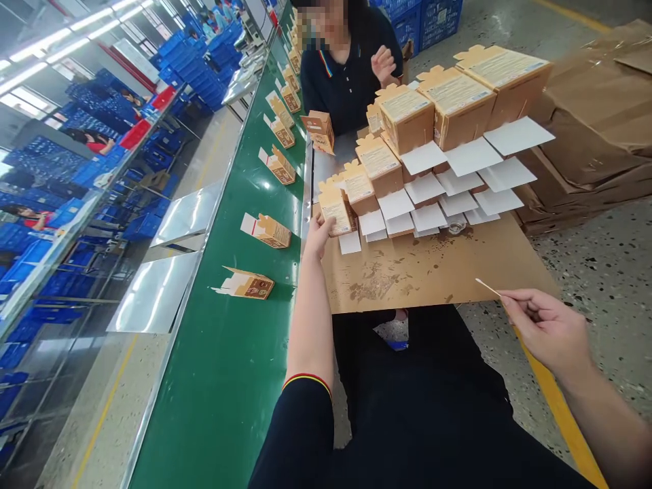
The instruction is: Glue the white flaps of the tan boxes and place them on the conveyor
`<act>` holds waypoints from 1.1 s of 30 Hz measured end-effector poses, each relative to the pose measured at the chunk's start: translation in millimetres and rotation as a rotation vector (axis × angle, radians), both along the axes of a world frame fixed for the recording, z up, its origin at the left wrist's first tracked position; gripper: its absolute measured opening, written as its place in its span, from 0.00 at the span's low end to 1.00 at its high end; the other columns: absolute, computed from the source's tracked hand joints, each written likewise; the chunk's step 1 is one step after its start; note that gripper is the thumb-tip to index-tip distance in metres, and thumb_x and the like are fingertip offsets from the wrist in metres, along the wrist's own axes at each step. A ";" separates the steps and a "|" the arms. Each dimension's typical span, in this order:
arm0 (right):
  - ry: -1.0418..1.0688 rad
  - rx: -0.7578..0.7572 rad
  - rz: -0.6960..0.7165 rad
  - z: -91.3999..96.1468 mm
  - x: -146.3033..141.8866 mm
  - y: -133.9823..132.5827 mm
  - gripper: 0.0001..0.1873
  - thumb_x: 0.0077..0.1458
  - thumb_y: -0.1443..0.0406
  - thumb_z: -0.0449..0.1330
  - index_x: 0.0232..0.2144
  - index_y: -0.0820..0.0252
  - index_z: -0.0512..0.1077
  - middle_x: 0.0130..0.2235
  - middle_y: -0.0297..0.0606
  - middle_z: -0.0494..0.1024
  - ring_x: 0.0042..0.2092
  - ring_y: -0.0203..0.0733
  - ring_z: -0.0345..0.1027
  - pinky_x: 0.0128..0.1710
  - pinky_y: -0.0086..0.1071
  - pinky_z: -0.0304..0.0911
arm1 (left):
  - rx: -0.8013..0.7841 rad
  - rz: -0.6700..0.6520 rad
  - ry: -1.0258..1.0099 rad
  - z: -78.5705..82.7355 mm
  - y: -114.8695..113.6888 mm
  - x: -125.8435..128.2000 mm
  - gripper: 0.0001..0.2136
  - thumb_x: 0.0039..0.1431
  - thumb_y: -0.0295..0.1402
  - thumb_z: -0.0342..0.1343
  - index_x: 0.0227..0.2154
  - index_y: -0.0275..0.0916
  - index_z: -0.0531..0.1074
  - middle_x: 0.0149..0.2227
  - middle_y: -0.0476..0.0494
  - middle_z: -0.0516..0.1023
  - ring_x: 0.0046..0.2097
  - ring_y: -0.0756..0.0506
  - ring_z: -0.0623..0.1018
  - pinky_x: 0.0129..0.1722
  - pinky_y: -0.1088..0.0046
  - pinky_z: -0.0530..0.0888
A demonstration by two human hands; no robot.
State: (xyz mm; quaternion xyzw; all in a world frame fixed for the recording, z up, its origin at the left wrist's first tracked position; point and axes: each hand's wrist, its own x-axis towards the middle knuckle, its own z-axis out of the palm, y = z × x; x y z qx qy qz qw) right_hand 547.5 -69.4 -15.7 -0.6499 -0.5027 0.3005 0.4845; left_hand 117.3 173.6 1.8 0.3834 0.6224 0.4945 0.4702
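My left hand (318, 236) grips the near end of a small brown-and-yellow carton (335, 209), its thumb on the printed face and the other fingers partly hidden. That carton is at the front left of a stack of similar cartons (379, 159), whose white flaps (428, 217) stick out toward me. Out to the right, my right hand (547, 329) pinches a thin cotton swab (487, 287), its white tip pointing left. A small round clear dish or lid (456, 224) lies beside the lower flaps. Under the stack is a brown cardboard sheet (407, 272) with dark stains.
To my left runs a green conveyor belt (229, 380) bearing a row of open cartons (259, 285). Across the table sits a person (351, 75) with one hand raised. Large brown cardboard boxes (585, 136) stand at the right. Blue crates (428, 27) are behind.
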 end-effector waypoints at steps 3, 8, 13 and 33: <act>-0.018 -0.019 -0.026 -2.8 2.9 -5.3 0.22 0.59 0.43 0.71 0.36 0.54 0.86 0.24 0.36 0.77 0.23 0.41 0.68 0.23 0.36 0.64 | 0.065 -0.048 -0.103 -6.9 -34.7 -5.4 0.34 0.57 0.46 0.78 0.64 0.41 0.77 0.63 0.31 0.85 0.67 0.31 0.83 0.67 0.46 0.80; -0.166 0.020 -0.025 8.5 9.0 12.6 0.20 0.63 0.46 0.66 0.35 0.56 0.83 0.23 0.34 0.72 0.24 0.38 0.64 0.25 0.34 0.61 | 0.190 -0.008 -0.137 -29.3 -115.8 -18.6 0.36 0.52 0.57 0.79 0.57 0.42 0.80 0.67 0.30 0.82 0.70 0.28 0.81 0.68 0.49 0.80; -0.523 -0.064 0.129 39.7 2.0 83.2 0.06 0.66 0.65 0.62 0.37 0.59 0.79 0.26 0.33 0.74 0.28 0.36 0.64 0.32 0.30 0.55 | 0.227 0.024 -0.012 -47.8 -147.5 -2.6 0.40 0.46 0.56 0.83 0.58 0.45 0.76 0.64 0.32 0.82 0.70 0.31 0.81 0.70 0.53 0.79; -0.312 0.031 0.578 -2.2 -116.8 75.3 0.12 0.71 0.65 0.56 0.39 0.57 0.81 0.27 0.34 0.78 0.28 0.39 0.68 0.31 0.32 0.58 | 0.173 0.061 -0.073 -55.9 -157.3 29.4 0.37 0.49 0.47 0.84 0.59 0.45 0.74 0.61 0.34 0.84 0.62 0.35 0.86 0.69 0.51 0.79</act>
